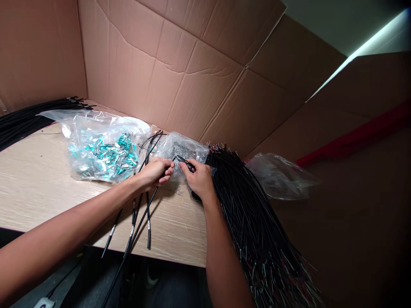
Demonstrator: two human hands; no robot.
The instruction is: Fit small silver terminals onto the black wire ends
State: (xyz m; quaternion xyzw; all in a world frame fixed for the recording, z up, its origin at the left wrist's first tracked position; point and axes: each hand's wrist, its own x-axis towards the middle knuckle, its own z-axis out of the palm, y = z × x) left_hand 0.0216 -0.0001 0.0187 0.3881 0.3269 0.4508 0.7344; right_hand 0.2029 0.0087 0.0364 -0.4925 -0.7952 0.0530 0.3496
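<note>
My left hand (158, 172) is closed in a pinch around the end of a thin black cable (150, 206); the cable's length runs down past the table's front edge. Just to the right, my right hand (199, 177) grips small black pliers (186, 164), their narrow tip pointing at the pinched cable end. Whether the tip touches the cable is too small to tell. Behind both hands lies a clear plastic bag (195, 149) of tiny grey metal pieces. Several more black cables with silvery bands lie under and beside my left hand.
A large clear bag (109, 149) of shiny silver-teal strips lies left on the wooden table (35, 179). A thick bundle of black cables (247, 209) hangs over the right edge; another bundle (28, 119) lies far left. Cardboard walls (135, 55) enclose the back. An empty-looking plastic bag (282, 177) sits right.
</note>
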